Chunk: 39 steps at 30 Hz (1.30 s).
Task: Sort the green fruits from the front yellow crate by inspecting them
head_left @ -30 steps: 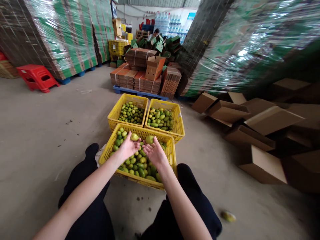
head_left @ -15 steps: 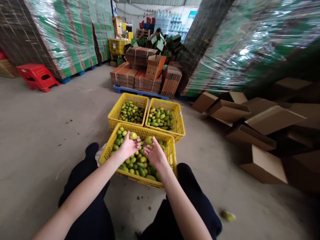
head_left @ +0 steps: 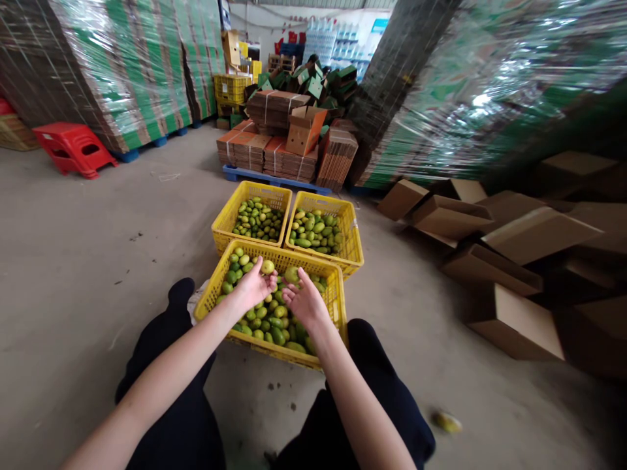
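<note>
Presently my left hand [head_left: 252, 287] pinches a pale fruit [head_left: 267, 266] and my right hand [head_left: 304, 301] cups a green fruit [head_left: 292, 275], both above the near crate [head_left: 274, 352]. Loose fingertip holds; either might roll off.

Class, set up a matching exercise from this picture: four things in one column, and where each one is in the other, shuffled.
Things:
1. red stool
2. stray fruit
3. near yellow crate
4. loose cardboard boxes

Places:
A. on the bare floor, right of the person's leg
B. far left, beside the wrapped pallet
C. strewn on the right
D. under both hands

Pairs: 1-B, 2-A, 3-D, 4-C
</note>
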Available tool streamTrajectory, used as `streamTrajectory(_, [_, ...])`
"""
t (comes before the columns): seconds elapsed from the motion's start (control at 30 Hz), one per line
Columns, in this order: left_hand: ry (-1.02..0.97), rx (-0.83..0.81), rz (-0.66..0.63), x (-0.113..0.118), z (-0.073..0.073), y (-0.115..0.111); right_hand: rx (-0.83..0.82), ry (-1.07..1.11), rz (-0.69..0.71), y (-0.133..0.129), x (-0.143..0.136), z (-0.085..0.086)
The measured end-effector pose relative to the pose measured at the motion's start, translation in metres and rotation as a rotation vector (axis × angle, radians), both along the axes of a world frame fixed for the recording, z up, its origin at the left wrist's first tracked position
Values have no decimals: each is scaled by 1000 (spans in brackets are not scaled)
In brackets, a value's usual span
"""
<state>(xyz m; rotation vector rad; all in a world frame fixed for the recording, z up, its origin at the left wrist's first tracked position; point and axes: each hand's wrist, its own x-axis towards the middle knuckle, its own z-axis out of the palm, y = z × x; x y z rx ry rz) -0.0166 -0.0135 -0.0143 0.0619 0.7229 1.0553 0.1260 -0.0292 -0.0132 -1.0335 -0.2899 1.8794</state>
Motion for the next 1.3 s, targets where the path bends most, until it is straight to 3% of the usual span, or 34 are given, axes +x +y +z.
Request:
streamTrajectory(0.27, [11,61,22,-1,3,0,25,32,-29,0,2,-3])
streamTrajectory(0.5, [156,217,1,-2,5,-5,130,111,-66,0,3,4])
streamTrajectory(0.7, [242,275,43,-1,6,-9,183,56,-69,1,3,6])
streamTrajectory(0.9, [304,369,142,1,12,-11,441,-225,-148,-4,1,7])
streamTrajectory(1.03, [407,390,122,1,16,-13,612,-452,-209,-8,1,8])
streamTrajectory(1.17, [439,403,86,2,18,-16,714,-628,-254,-8,1,7])
streamTrajectory(1.3, [474,461,176,3,14,-14,781,-781,-268,-10,0,5])
